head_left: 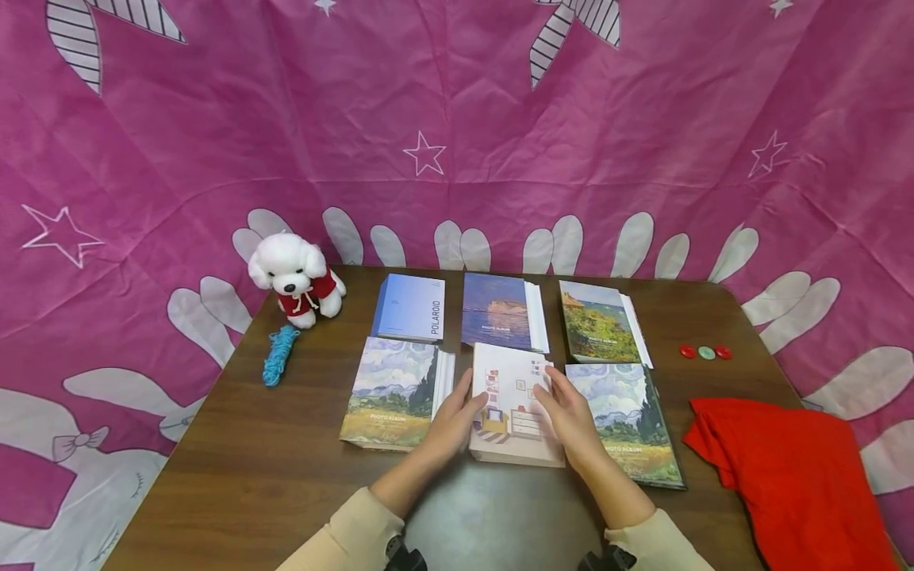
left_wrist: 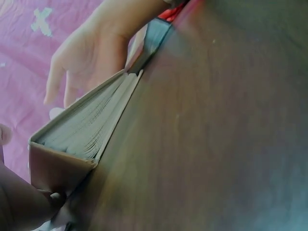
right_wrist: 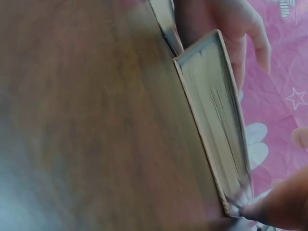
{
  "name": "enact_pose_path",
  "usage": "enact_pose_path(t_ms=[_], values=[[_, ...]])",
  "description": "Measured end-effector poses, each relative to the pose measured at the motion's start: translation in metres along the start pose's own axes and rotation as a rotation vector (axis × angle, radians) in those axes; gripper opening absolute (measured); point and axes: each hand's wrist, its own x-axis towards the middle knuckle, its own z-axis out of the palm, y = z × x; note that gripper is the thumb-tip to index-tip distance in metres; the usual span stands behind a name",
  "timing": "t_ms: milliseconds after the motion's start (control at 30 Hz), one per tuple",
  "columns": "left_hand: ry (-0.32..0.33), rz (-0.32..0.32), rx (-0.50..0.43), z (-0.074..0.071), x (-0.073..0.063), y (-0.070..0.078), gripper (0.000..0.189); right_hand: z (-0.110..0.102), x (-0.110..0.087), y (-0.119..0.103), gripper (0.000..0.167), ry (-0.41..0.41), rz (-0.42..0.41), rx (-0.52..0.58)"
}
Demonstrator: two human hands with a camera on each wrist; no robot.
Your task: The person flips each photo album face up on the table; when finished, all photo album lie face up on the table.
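Both hands are at a thick white photo album [head_left: 516, 406] with drawings of a room on its cover, low over the front middle of the table. My left hand [head_left: 453, 419] grips its left side, thumb on the cover. On the opposite side my right hand [head_left: 569, 416] holds it, thumb also over the front. The left wrist view shows the left fingers [left_wrist: 24, 199] against the spine and the edges of the pages. In the right wrist view the right fingers [right_wrist: 276, 204] are at the lower corner. Parts of the fingers are hidden.
Landscape albums flank it, one left [head_left: 391, 392] and one right [head_left: 624, 420]. Behind lie a blue album [head_left: 410, 308], a sea-cliff album [head_left: 496, 309] and a garden album [head_left: 598, 321]. A toy dog [head_left: 289, 270], blue rope [head_left: 279, 355], round pieces [head_left: 706, 353] and red cloth [head_left: 793, 468] lie outward.
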Motion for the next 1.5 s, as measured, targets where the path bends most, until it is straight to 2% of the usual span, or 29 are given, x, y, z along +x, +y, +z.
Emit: enact_pose_path(t_ms=[133, 233, 367, 533, 667, 733, 933, 1133, 1233, 1400, 1500], values=[[0.058, 0.044, 0.026, -0.007, 0.0, 0.001, 0.068, -0.006, -0.002, -0.002, 0.062, -0.027, -0.012, 0.015], [0.094, 0.114, 0.054, -0.011, 0.001, 0.005, 0.065, -0.012, -0.003, -0.005, 0.062, -0.045, -0.039, 0.019], [0.106, 0.19, 0.047, -0.011, 0.006, 0.015, 0.062, -0.02, -0.003, -0.012, 0.061, -0.03, -0.085, -0.004], [0.091, 0.222, 0.112, -0.003, 0.015, 0.025, 0.062, -0.032, -0.005, -0.017, 0.061, 0.029, -0.133, -0.061], [0.062, 0.256, 0.161, 0.011, 0.021, 0.031, 0.064, -0.045, -0.007, -0.018, 0.063, 0.061, -0.173, -0.123], [0.051, 0.249, 0.168, 0.019, 0.023, 0.033, 0.064, -0.052, -0.007, -0.018, 0.064, 0.08, -0.187, -0.15], [0.028, 0.25, 0.182, 0.048, 0.03, 0.036, 0.065, -0.078, -0.009, -0.019, 0.067, 0.139, -0.163, -0.197], [-0.037, 0.241, 0.175, 0.072, 0.031, 0.035, 0.064, -0.103, -0.013, -0.017, 0.066, 0.19, -0.154, -0.222], [-0.064, 0.226, 0.162, 0.083, 0.029, 0.034, 0.063, -0.112, -0.015, -0.015, 0.064, 0.234, -0.143, -0.233], [-0.117, 0.208, 0.137, 0.105, 0.018, 0.032, 0.062, -0.129, -0.02, -0.007, 0.062, 0.333, -0.058, -0.27], [-0.133, 0.184, 0.11, 0.122, 0.008, 0.031, 0.063, -0.139, -0.025, -0.002, 0.065, 0.329, 0.009, -0.271]])
